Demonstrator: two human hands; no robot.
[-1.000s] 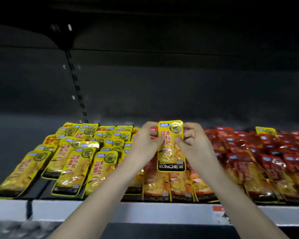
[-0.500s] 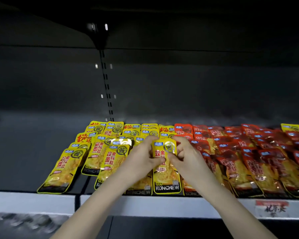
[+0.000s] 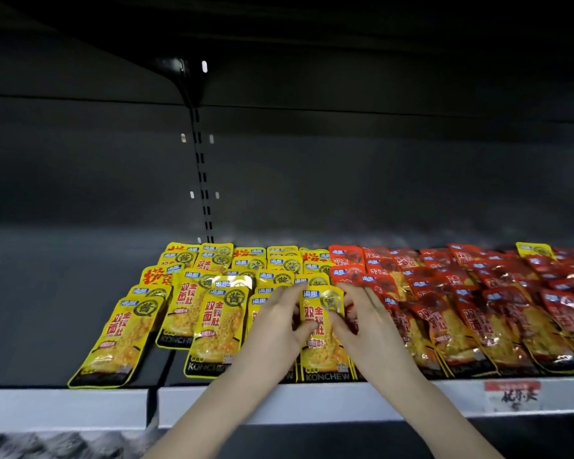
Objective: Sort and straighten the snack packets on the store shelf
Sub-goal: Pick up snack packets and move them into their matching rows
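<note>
A yellow KONCHEW snack packet (image 3: 323,329) lies flat at the front of the yellow rows, between my two hands. My left hand (image 3: 277,321) rests on its left edge, fingers stretched forward and thumb touching the packet. My right hand (image 3: 362,321) lies on its right edge the same way, fingers straight and spread over the neighbouring red packet. Yellow packets (image 3: 219,326) fill the shelf to the left in overlapping rows. Red packets (image 3: 478,309) fill the right side. One stray yellow packet (image 3: 534,250) sits at the back among the red ones.
The shelf's white front rail (image 3: 312,402) carries a red and white price tag (image 3: 512,396) at the right. The dark shelf floor (image 3: 47,309) is bare left of the yellow rows. A slotted upright (image 3: 203,180) runs up the back wall under a dark upper shelf.
The yellow packet, held upright a second ago, has come down flat onto the front row. My fingers have straightened from a pinch. The camera view has shifted left.
</note>
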